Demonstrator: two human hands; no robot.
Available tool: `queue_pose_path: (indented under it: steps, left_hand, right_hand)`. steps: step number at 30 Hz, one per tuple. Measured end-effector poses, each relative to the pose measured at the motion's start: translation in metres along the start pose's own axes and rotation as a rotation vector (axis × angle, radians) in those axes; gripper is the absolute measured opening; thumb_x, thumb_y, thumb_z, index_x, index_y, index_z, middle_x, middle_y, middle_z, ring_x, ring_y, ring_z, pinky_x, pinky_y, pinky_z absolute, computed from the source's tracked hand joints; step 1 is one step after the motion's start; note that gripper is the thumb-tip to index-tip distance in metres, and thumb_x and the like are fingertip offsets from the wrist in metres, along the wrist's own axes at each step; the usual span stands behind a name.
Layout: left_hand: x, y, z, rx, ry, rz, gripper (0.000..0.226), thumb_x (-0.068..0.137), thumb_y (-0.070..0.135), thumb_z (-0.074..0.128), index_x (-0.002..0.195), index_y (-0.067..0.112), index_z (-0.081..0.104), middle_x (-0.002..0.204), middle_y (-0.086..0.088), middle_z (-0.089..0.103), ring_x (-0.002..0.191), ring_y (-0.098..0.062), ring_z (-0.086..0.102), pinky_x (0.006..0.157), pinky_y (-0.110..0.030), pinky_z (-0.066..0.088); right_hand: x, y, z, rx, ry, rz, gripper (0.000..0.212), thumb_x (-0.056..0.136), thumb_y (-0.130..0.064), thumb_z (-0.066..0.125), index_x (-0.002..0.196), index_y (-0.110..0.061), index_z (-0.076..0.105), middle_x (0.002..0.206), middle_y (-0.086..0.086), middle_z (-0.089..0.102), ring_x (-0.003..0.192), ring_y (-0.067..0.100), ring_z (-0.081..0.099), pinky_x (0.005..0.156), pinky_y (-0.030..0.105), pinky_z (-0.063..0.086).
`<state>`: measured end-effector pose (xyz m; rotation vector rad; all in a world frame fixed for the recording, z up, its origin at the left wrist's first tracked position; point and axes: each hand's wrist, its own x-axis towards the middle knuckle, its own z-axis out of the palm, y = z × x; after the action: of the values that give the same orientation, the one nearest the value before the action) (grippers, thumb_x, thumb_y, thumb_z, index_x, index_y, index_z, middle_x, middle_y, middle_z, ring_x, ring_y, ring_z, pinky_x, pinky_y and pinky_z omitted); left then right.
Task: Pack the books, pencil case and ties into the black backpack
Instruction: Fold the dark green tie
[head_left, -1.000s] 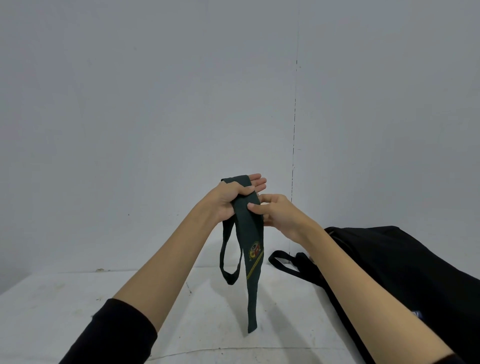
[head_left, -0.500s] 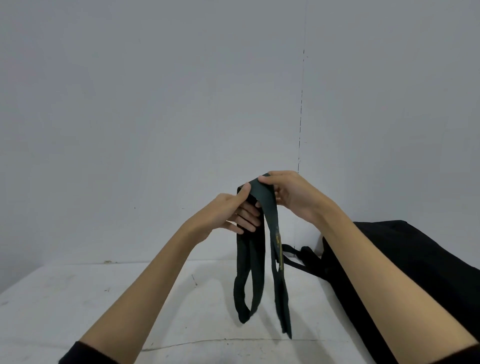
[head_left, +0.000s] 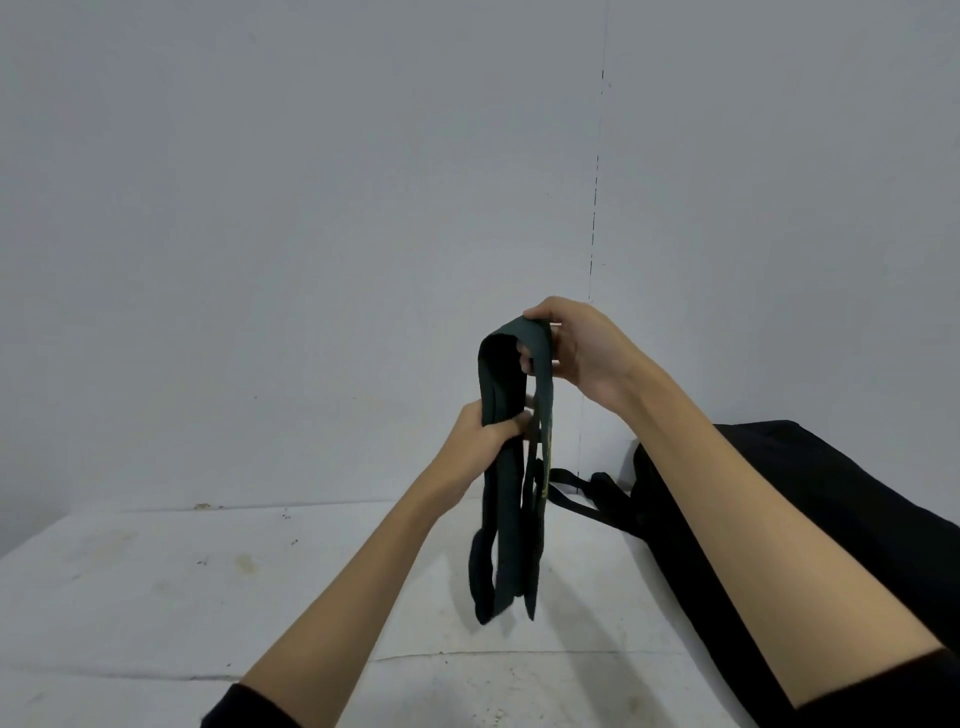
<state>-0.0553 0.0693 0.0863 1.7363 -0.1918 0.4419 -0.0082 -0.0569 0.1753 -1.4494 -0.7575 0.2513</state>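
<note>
A dark green tie (head_left: 501, 467) is held up in the air above a white table (head_left: 208, 597), folded into several hanging layers. Its top fold is pinched by the right hand (head_left: 576, 353), thumb on top and fingers curled beneath. Lower down, the hanging layers are gripped by the left hand (head_left: 480, 441), fingers wrapped around them. The loose ends hang near the tabletop, and whether they touch it cannot be told. A black backpack (head_left: 831, 493) lies on the table to the right, its straps (head_left: 587, 493) stretched toward the tie
</note>
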Motion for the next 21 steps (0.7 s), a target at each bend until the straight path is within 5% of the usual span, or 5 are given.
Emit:
queue_pose_path:
  steps: [4,11,21]
  left_hand:
    - [0.002,-0.018,0.006,0.012,0.174,0.004,0.024,0.101,0.014,0.039,0.086,0.015,0.058,0.060,-0.001,0.046,0.060,-0.014,0.051,0.068,-0.021,0.049]
    - [-0.012,-0.069,0.004,0.132,0.245,-0.130,0.029,0.099,0.020,0.043,0.076,0.017,0.058,0.056,0.001,0.033,0.051,-0.013,0.033,0.056,-0.026,0.034]
    - [-0.038,-0.118,-0.014,0.176,0.275,-0.342,0.022,0.090,0.014,0.058,0.068,0.013,0.057,0.050,0.007,0.036,0.045,-0.009,0.031,0.042,-0.014,0.028]
  right_hand:
    - [0.000,0.000,0.002,0.056,0.106,0.037,0.026,0.093,-0.023,0.051,0.071,-0.010,0.049,0.049,0.001,0.049,0.048,0.020,0.044,0.058,0.028,0.044]
    - [0.007,0.001,0.013,0.138,0.248,0.044,0.036,0.095,-0.019,0.049,0.060,-0.014,0.040,0.039,-0.004,0.039,0.043,0.015,0.031,0.050,0.025,0.032]
    - [0.012,-0.014,0.020,0.218,0.298,-0.010,0.033,0.093,-0.020,0.053,0.064,-0.015,0.038,0.040,-0.004,0.037,0.040,0.014,0.030,0.051,0.025,0.034]
